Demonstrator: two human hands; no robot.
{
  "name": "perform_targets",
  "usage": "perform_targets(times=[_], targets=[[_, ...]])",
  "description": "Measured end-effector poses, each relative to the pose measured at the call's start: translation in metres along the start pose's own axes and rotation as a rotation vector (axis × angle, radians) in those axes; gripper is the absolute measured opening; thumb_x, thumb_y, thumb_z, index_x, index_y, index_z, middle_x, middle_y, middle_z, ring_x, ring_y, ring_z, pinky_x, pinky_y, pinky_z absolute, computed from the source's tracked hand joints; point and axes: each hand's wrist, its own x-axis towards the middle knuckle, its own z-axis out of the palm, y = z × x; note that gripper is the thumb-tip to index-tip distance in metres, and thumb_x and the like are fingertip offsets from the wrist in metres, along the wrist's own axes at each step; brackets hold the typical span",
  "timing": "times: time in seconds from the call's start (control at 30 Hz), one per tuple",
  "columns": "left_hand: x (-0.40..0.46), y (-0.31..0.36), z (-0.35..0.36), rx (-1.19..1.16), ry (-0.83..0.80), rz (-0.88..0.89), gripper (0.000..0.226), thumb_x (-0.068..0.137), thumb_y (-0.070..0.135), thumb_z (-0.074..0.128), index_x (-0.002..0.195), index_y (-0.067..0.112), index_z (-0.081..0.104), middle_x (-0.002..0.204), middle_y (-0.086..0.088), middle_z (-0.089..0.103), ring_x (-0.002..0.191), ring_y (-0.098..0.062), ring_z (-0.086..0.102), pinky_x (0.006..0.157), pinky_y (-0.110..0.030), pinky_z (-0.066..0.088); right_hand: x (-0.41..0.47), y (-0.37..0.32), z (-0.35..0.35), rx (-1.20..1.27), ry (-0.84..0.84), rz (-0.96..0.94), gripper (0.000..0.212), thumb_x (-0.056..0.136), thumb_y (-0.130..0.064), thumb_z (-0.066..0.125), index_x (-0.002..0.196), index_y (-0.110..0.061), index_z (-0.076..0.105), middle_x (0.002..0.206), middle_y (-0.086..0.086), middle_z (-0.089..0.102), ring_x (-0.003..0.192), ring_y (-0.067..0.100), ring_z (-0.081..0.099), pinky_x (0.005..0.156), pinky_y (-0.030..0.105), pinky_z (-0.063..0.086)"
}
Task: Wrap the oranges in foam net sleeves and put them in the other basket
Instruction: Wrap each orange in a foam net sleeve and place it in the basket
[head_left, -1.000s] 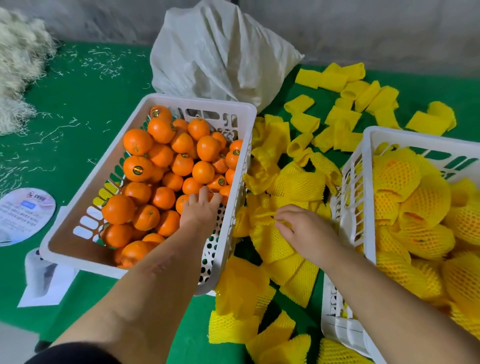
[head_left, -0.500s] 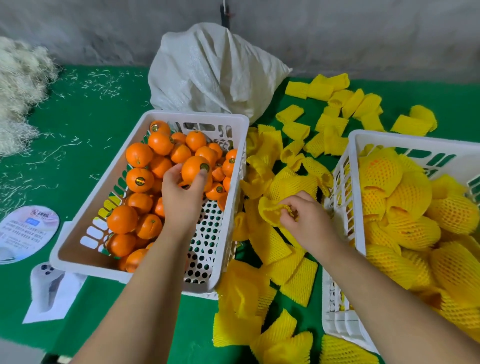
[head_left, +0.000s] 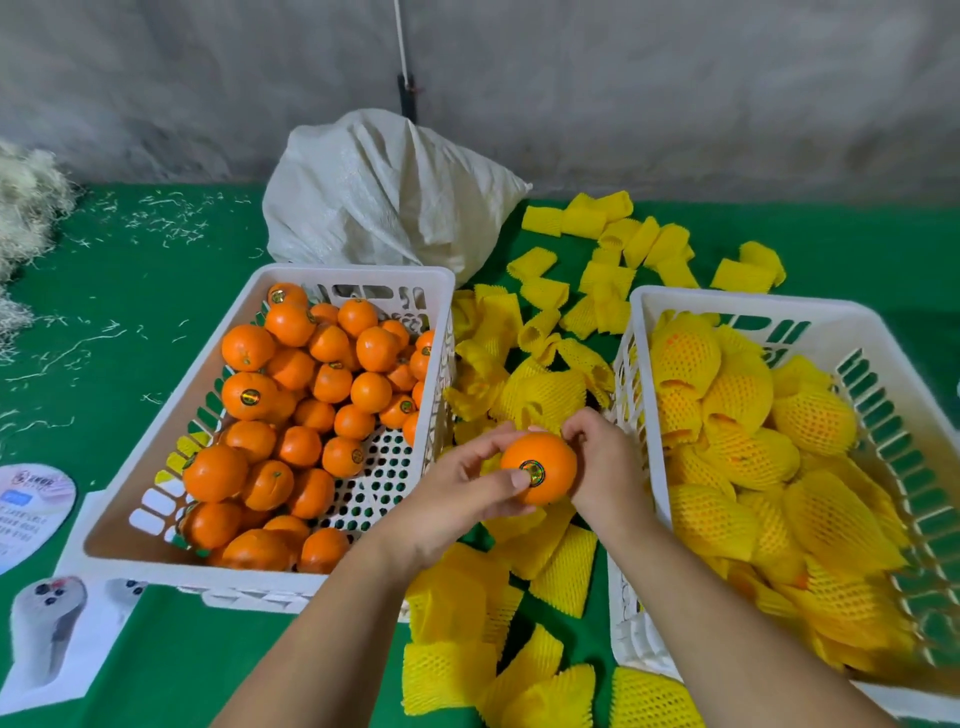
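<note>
One orange is held up between the two baskets, above the loose yellow sleeves, its round sticker facing the camera. The left hand grips it from the left, thumb pressed across the front beside the sticker and fingers curled over the top. The right hand closes on its right side, fingers bent around the far edge; whether a sleeve is pinched there too cannot be told, since the orange hides the fingertips.

Below and behind the orange lies a heap of foam net sleeves, spread over the green worktop from the near edge to the far side, some flat, some puffed open.

To the left stands a white basket holding bare oranges, piled mostly against its far and left sides, with part of the perforated floor showing near the right wall. To the right stands the other white basket, filled with wrapped oranges in yellow netting.

A white woven sack slumps behind the left basket against the grey wall. Pale shredded fibre lies at the far left, and printed cards sit near the left basket's near corner.
</note>
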Motion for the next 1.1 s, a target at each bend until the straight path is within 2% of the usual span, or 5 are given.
perform_targets(times=[0.27, 0.53, 0.93, 1.03, 1.1], targets=[[0.010, -0.006, -0.001, -0.027, 0.103, 0.026, 0.030, 0.098, 0.020, 0.070, 0.128, 0.018, 0.069, 0.129, -0.016, 0.069, 0.105, -0.028, 0.073, 0.088, -0.037, 0.061, 0.008, -0.003, 0.000, 0.283, -0.115, 0.154, 0.028, 0.091, -0.011, 0.074, 0.108, -0.033, 0.068, 0.107, -0.009, 0.068, 0.101, 0.016, 0.065, 0.081, 0.035, 0.057], [0.014, -0.013, 0.002, 0.103, 0.346, 0.127, 0.068, 0.090, 0.025, 0.082, 0.145, 0.037, 0.043, 0.129, 0.012, 0.049, 0.115, -0.013, 0.063, 0.081, -0.033, 0.064, 0.000, -0.005, -0.005, 0.614, -0.053, 0.289, 0.013, 0.089, -0.037, 0.076, 0.101, -0.037, 0.072, 0.105, -0.010, 0.076, 0.084, 0.013, 0.075, 0.074, 0.036, 0.064], [0.023, -0.018, 0.001, 0.048, 0.378, -0.004, 0.050, 0.095, 0.021, 0.072, 0.133, 0.027, 0.039, 0.122, -0.008, 0.067, 0.106, -0.029, 0.073, 0.078, -0.036, 0.065, -0.019, -0.016, 0.000, 0.183, 0.008, -0.221, 0.010, 0.093, -0.021, 0.070, 0.097, -0.029, 0.066, 0.086, -0.015, 0.066, 0.074, -0.001, 0.059, 0.060, 0.009, 0.044], [0.021, -0.014, 0.000, -0.078, 0.280, 0.063, 0.058, 0.100, 0.007, 0.065, 0.145, 0.032, 0.039, 0.104, 0.018, 0.077, 0.104, -0.027, 0.076, 0.084, -0.039, 0.064, -0.027, -0.021, 0.004, 0.060, 0.074, -0.456, 0.016, 0.090, -0.026, 0.062, 0.104, -0.019, 0.063, 0.099, -0.008, 0.058, 0.077, 0.001, 0.051, 0.063, 0.022, 0.051], [0.018, -0.011, -0.002, -0.130, 0.203, 0.070, 0.050, 0.099, 0.014, 0.067, 0.144, 0.028, 0.049, 0.116, -0.002, 0.077, 0.107, -0.033, 0.074, 0.087, -0.042, 0.062, -0.026, -0.021, 0.003, 0.082, -0.001, -0.360, 0.028, 0.089, -0.028, 0.067, 0.115, -0.025, 0.056, 0.103, -0.012, 0.054, 0.082, 0.005, 0.053, 0.064, 0.030, 0.054]])
